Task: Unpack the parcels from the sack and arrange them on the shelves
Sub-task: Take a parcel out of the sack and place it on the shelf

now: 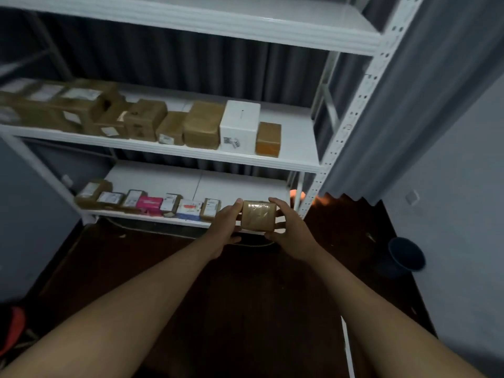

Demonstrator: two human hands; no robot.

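Observation:
A small brown taped parcel (258, 215) is held between both hands in front of the bottom shelf (245, 186). My left hand (225, 225) grips its left side with the thumb on the top edge. My right hand (289, 230) grips its right side, fingers behind it. The parcel hangs at the right end of a row of small parcels (152, 204) standing along the bottom shelf's front edge. The middle shelf (294, 143) carries several brown boxes (203, 124) and one white box (240, 126). The sack is not in view.
The white metal rack's upright post (351, 121) stands right of the shelves, with a grey curtain (425, 105) beside it. A dark round bucket (406, 255) sits on the dark floor at the right. Something red (13, 328) lies at the lower left.

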